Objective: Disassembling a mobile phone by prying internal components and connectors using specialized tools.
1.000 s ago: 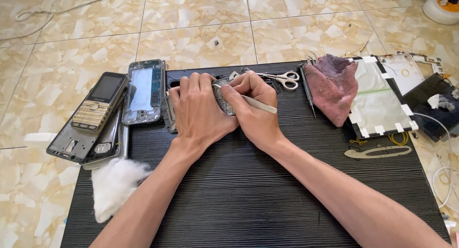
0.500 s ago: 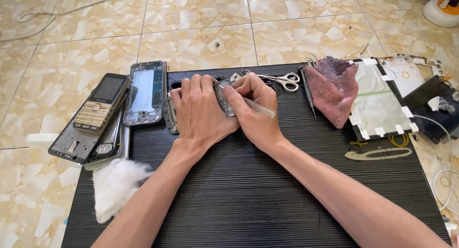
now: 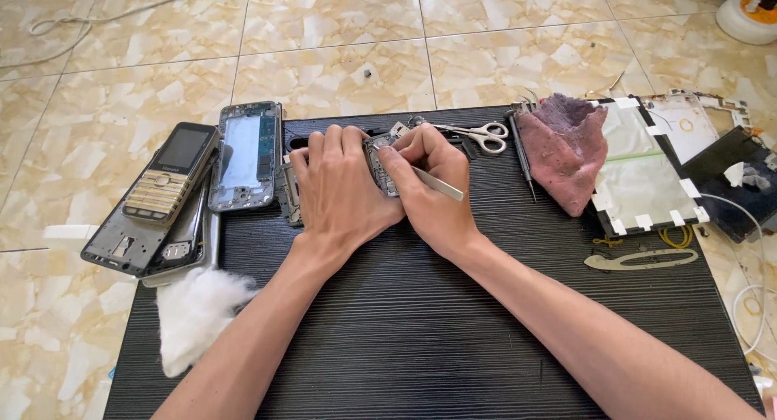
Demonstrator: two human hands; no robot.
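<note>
My left hand (image 3: 338, 192) lies over a small grey phone part (image 3: 380, 163) at the far middle of the black ribbed mat (image 3: 421, 323), fingers wrapped around it. My right hand (image 3: 433, 185) pinches metal tweezers (image 3: 437, 184), whose tip meets the part between my two hands. Most of the part is hidden under my fingers.
Left of my hands lie a phone frame (image 3: 247, 154), a keypad phone (image 3: 171, 173) on other phone shells, and a white cotton wad (image 3: 194, 315). To the right are scissors (image 3: 481, 134), a maroon cloth (image 3: 562, 149), a taped panel (image 3: 643, 173) and a thin pry tool (image 3: 639, 260).
Both hands stay on the phone part; the tweezers have shifted only slightly. Nothing else on the mat has moved.
</note>
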